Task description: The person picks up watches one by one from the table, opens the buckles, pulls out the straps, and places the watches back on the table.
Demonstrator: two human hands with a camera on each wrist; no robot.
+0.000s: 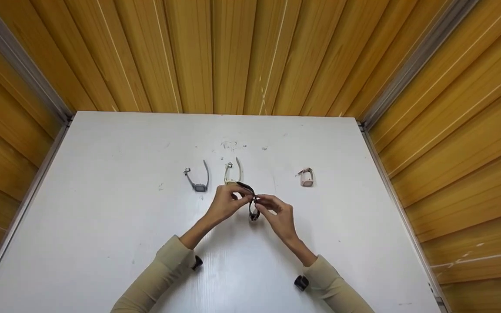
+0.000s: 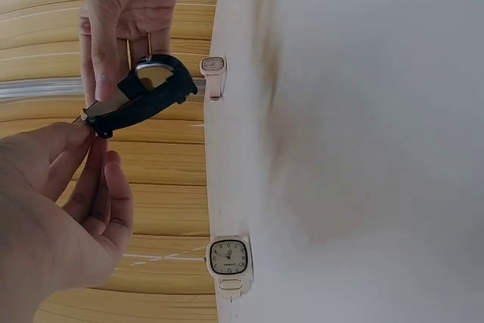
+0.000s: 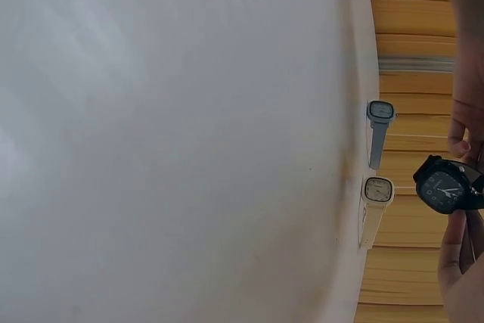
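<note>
A black wristwatch is held up over the table between both hands, its strap bent round into a loop. My left hand pinches the strap where its ends come together, with a loose strap end sticking out past the fingers. From the other side, my right hand pinches the strap with thumb and fingers. The right wrist view shows the round dark dial with pale hands. Just beyond the left hand stands a cream watch, its case partly hidden by that hand in the head view.
A grey-blue watch with its strap spread apart lies left of the cream one. Farther right is a pink watch with its strap looped. All are on the white table, bordered by wood-patterned walls.
</note>
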